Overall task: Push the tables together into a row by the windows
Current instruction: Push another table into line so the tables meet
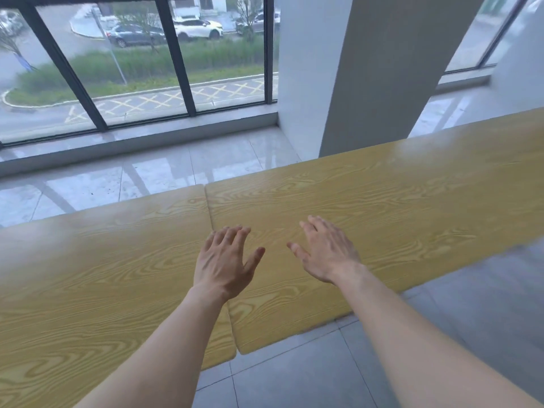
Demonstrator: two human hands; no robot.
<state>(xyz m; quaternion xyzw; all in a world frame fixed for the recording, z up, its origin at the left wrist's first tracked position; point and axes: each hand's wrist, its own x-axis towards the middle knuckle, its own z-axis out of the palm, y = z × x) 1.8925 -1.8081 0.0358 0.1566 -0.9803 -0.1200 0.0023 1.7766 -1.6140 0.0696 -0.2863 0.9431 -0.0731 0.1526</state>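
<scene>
Two yellow wood-grain tables stand end to end, their short edges meeting in a thin seam near the middle of the view. The left table [97, 269] fills the lower left; the right table [382, 201] runs off toward the upper right. My left hand [225, 265] hovers palm down with spread fingers over the seam, holding nothing. My right hand [326, 251] is also open, palm down, over the right table close to the seam. I cannot tell whether either hand touches the tabletop.
Tall dark-framed windows [141, 69] with a low sill run behind the tables. A white square pillar [362, 72] stands just beyond the right table. Glossy light tiles [117, 184] lie between tables and windows; grey floor tiles [323, 378] are on my side.
</scene>
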